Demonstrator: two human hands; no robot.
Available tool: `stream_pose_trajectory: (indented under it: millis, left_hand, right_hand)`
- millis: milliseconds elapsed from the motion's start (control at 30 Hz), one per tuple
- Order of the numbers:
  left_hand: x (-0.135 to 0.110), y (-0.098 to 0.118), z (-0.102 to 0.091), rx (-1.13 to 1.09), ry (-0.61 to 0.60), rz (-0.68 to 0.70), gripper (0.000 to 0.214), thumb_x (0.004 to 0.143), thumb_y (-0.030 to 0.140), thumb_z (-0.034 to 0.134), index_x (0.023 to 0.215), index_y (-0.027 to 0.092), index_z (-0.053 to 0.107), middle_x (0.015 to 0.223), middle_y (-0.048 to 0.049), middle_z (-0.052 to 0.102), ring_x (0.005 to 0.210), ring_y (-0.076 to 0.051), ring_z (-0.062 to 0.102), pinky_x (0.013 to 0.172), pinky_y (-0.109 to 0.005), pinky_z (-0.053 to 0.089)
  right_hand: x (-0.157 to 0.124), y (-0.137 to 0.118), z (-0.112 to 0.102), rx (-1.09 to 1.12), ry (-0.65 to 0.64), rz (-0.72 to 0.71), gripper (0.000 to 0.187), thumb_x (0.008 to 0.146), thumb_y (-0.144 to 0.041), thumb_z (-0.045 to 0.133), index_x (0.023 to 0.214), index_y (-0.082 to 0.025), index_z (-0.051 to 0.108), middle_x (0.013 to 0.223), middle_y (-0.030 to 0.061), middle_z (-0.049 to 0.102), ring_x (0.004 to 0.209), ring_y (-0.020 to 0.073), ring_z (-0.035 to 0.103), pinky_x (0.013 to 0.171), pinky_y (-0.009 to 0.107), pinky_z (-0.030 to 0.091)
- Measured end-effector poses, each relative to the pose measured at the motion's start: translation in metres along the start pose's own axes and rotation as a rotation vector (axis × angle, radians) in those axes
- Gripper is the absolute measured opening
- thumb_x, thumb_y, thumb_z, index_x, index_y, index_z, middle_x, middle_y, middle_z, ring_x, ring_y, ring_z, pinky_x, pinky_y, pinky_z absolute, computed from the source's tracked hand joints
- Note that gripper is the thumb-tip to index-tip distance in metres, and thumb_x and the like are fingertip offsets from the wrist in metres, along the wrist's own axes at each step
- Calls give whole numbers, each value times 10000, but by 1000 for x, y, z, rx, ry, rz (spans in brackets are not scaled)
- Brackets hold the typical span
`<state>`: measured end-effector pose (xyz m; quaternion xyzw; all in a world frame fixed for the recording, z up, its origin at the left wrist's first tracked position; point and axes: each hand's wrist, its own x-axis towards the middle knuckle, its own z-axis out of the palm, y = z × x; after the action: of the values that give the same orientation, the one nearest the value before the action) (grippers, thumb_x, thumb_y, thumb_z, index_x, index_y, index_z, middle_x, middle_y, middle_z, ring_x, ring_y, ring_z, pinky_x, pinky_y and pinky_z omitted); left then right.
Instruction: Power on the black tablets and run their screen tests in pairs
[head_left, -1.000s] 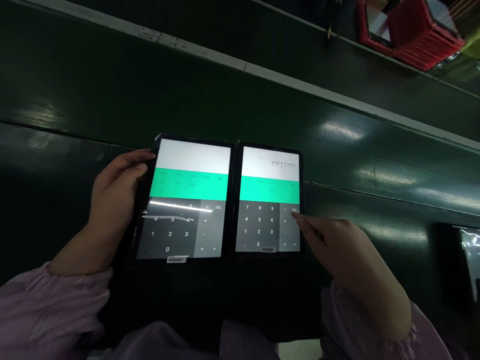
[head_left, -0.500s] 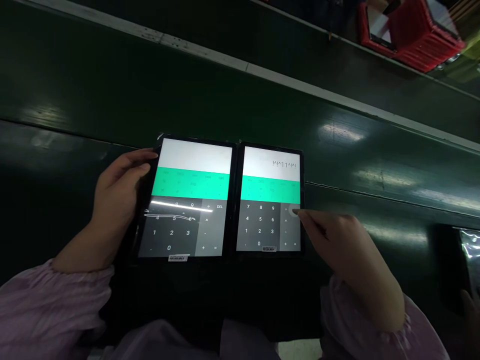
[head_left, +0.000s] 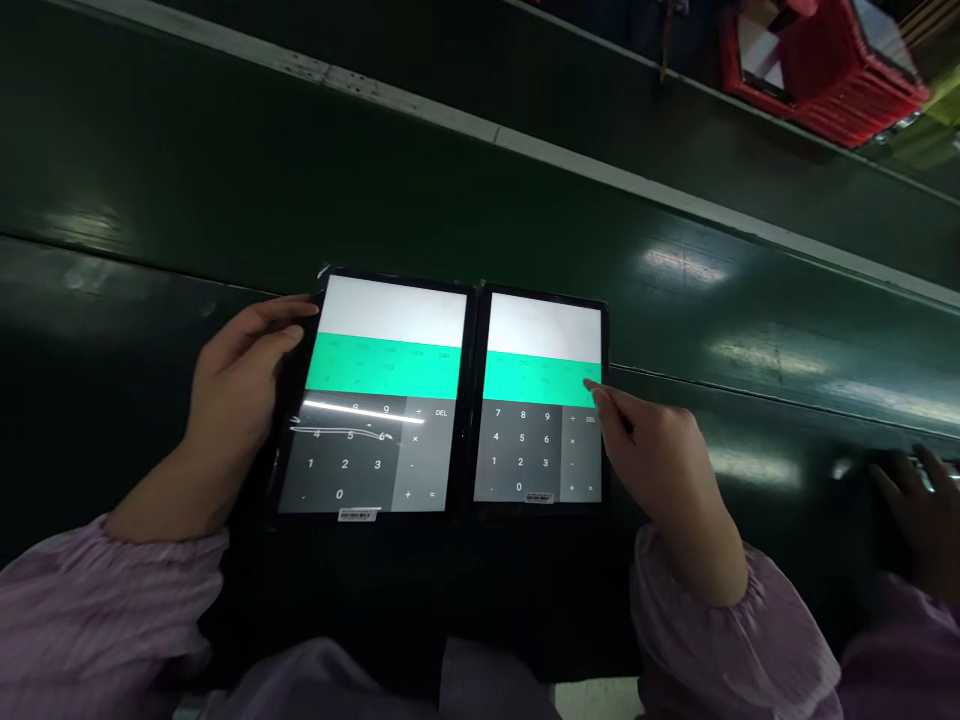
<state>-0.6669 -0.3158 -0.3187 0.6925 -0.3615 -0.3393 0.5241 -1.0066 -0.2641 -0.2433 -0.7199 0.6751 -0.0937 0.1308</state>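
Observation:
Two black tablets lie side by side on a dark green bench, both showing a calculator with a white display, a green band and a grey keypad. My left hand grips the left edge of the left tablet, thumb on its bezel. My right hand has its forefinger stretched out, the tip on the right end of the green band of the right tablet, just above the DEL key. That tablet's white display is blank. A strip of lamp glare crosses the left keypad.
The dark green bench has a pale strip running across its far part. A red basket stands at the far right. Another person's hand in a purple sleeve rests on the bench at the right edge.
The characters on the right tablet's display have gone. My right forefinger has moved up from the DEL key to the green band. Another person's hand has come in at the right edge.

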Motion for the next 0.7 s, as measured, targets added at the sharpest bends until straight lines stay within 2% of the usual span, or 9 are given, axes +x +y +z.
stream_pose_trajectory:
  millis: [33,167,200,267,333,400,467,567,700]
  left_hand:
    - [0,1,0,9,7,-1,207,662,251,738,856,240,807,1126,-59,826,1218,-371,720,1218,-642,467]
    - [-1,2,1,16,29,-27,227,663,249,724,873,229,806,1121,-63,826,1194,-363,728,1208,-640,471]
    - [-1,1,1,11,25,-25,230,662,252,722,876,231,806,1120,-61,825,1196,-363,727,1209,-640,470]
    - [-1,0,1,-1,13,2,225,666,262,724,876,239,803,1111,-54,820,1203,-357,724,1217,-629,464]
    - [0,-2,0,-19,-9,51,213,683,275,726,883,242,793,1106,-51,810,1215,-340,717,1221,-598,470]
    - [1,-4,0,-58,-23,92,196,698,279,717,879,231,775,1119,-65,796,1206,-324,717,1201,-571,495]
    - [2,-6,-1,-76,-35,113,169,721,274,696,870,218,752,1173,-93,782,1203,-319,716,1160,-556,533]
    - [3,-7,-2,-56,-51,106,158,737,258,675,872,211,744,1215,-111,779,1209,-320,714,1106,-543,571]
    - [3,-5,-1,-78,-32,68,170,706,244,677,849,216,764,1150,-86,796,1150,-306,729,1126,-541,552]
  right_hand:
    - [0,-1,1,1,2,-5,536,1103,-405,446,906,-142,870,517,37,611,435,112,475,486,261,266]
    - [0,-4,5,72,-30,-56,492,1101,-381,433,1230,-154,850,607,40,675,507,120,530,523,253,317]
    - [0,-4,5,74,-36,-54,497,1104,-391,433,1207,-153,857,589,31,655,498,115,508,519,254,307]
    - [1,-3,3,52,-21,-32,524,1105,-407,440,987,-144,877,518,6,562,459,96,426,499,254,269]
    - [2,-2,1,22,31,-9,565,1102,-404,452,736,-151,799,468,-19,454,434,81,342,482,255,229]
    - [1,-5,0,34,59,-26,577,1101,-391,458,632,-166,706,455,-34,404,426,73,297,472,254,213]
    - [-2,-11,2,102,41,-84,560,1106,-372,457,629,-174,672,494,-17,489,438,74,348,482,248,266]
    - [-7,-22,7,167,-53,-183,523,1112,-342,460,682,-180,708,608,32,652,499,98,504,526,251,363]
    - [-11,-27,13,132,-113,-238,493,1117,-314,447,817,-169,811,657,50,712,529,114,584,514,248,370]
